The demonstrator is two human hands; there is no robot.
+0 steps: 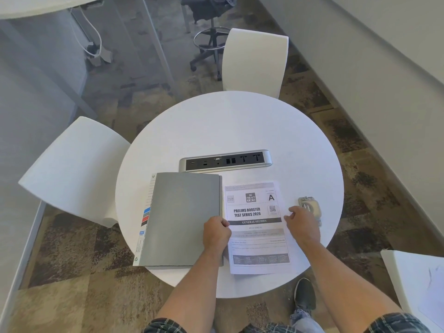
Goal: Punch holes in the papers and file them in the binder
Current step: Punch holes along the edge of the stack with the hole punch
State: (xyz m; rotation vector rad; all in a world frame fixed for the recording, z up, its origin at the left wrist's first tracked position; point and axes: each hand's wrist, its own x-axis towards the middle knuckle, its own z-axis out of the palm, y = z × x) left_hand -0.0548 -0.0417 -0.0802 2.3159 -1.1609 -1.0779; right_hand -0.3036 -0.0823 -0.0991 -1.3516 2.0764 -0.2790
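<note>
On the round white table (240, 121), the largest thing is a closed grey binder (182, 217), lying flat on the near left part with a strip of index tabs and coloured labels showing along its left edge. Whatever it holds is hidden under the shut cover. Just beyond it, set into the tabletop, sits a silver power and data socket strip (225, 161). Just to the right of the binder lie the printed papers (257, 236), a stack whose top sheet reads "PRELIMS BOOSTER TEST SERIES 2026"; their near edge reaches the table rim. The left hand (216, 233) has its fingers curled at the papers' left edge, where they meet the binder, pinching that edge. The right hand (304, 224) rests at the papers' right edge, fingers bent loosely; I cannot tell whether it grips the sheets. Just beyond that hand lies a small pale hole punch (310, 207), partly hidden by it.
</note>
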